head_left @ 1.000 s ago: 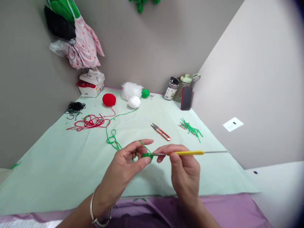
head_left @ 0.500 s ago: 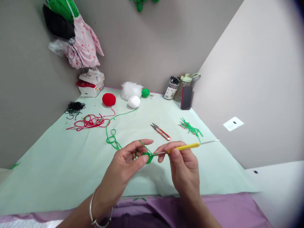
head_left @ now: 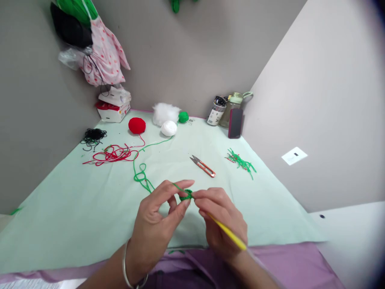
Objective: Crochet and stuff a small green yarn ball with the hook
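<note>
The left hand (head_left: 156, 222) pinches the small green piece (head_left: 185, 196) between thumb and fingers, with green yarn (head_left: 141, 177) passing over the index finger. The right hand (head_left: 225, 220) grips the yellow hook (head_left: 231, 235), which slants down to the right; its fingertips meet the piece's right edge, though whether they pinch it one cannot tell. The piece is between the hands, nearer the person than the snips (head_left: 203, 166) on the cloth (head_left: 90, 216).

The right hand (head_left: 226, 214) could pass between snips (head_left: 207, 168) and green scraps (head_left: 241, 161), but loose green yarn (head_left: 141, 179) lies before the left hand (head_left: 155, 222)
</note>
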The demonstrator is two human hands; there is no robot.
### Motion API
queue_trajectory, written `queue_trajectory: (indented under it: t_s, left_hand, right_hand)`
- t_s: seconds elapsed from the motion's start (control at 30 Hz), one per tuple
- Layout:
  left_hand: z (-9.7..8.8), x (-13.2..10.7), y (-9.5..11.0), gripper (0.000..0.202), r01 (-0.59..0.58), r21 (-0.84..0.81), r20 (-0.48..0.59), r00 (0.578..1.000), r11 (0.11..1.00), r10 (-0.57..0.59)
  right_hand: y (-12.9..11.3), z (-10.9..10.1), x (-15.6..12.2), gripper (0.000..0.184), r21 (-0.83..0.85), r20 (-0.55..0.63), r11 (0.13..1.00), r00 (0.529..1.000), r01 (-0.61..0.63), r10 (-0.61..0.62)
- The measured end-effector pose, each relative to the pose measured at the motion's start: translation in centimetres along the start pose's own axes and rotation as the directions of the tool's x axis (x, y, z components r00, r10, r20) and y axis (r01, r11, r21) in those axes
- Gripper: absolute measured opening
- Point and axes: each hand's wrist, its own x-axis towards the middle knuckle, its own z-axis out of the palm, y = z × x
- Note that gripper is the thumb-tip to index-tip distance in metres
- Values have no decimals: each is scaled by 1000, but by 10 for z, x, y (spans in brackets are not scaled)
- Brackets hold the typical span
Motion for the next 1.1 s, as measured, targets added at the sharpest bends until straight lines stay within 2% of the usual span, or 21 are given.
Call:
queue_trajectory:
  t_s: [0.07, 0.13, 0.17, 0.23, 0.3, 0.43, 0.53, 0.6, 0.67, 0.77, 0.87, 0.93, 1.0, 1.03, 1.1]
  left_hand:
    - [2, 1, 1, 38, 153, -169, 33, 988, 974, -150]
    - [3, 4, 3, 49, 326, -355, 142, 945, 876, -295]
    - [3, 6, 4, 51, 397, -419, 203, 918, 817, -342]
    - [2, 11, 6, 52, 477, -484, 264, 879, 733, -397]
    - [-1, 14, 8, 50, 482, -508, 262, 876, 714, -405]
    - [-6, 17, 8, 41, 419, -498, 215, 908, 760, -359]
    - [-6, 14, 6, 35, 386, -443, 209, 922, 809, -325]
    - [-4, 12, 4, 32, 381, -403, 235, 922, 832, -308]
    - [-2, 10, 2, 29, 376, -382, 260, 920, 844, -292]
    - [2, 9, -1, 30, 342, -373, 220, 936, 862, -276]
    - [6, 10, -2, 40, 325, -401, 146, 946, 856, -290]
    - [7, 12, -1, 44, 366, -456, 167, 931, 811, -326]
    - [5, 13, 0, 42, 455, -500, 242, 890, 736, -386]
    - [3, 14, 1, 40, 496, -514, 279, 868, 700, -411]
    - [0, 16, 2, 35, 529, -532, 305, 848, 661, -434]
  right_hand:
    - [2, 1, -5, 35, -152, -1, 983, 995, 100, -101]
    - [3, 2, -8, 40, -214, 5, 966, 989, 146, -149]
    - [4, 3, -8, 41, -188, -18, 973, 990, 131, -137]
    - [3, 3, -7, 39, -27, -91, 999, 995, 27, -30]
    - [1, 3, -3, 33, 194, -132, 975, 982, -111, 138]
    - [-1, 1, 4, 21, 495, -122, 813, 902, -307, 415]
    - [-1, 1, 8, 18, 625, -91, 697, 854, -351, 512]
    - [0, 3, 10, 18, 650, -53, 670, 858, -358, 510]
    - [0, 7, 11, 17, 623, -28, 697, 881, -355, 473]
    - [0, 12, 9, 21, 540, -50, 774, 906, -329, 420]
    - [-2, 14, 1, 35, 314, -88, 914, 951, -256, 297]
    - [-2, 13, -5, 42, 106, -72, 986, 988, -127, 135]
    - [-2, 11, -7, 44, 30, -74, 998, 996, -52, 54]
    - [-1, 10, -6, 42, 65, -95, 995, 992, -74, 80]
    - [-1, 8, -2, 34, 240, -170, 950, 955, -200, 244]
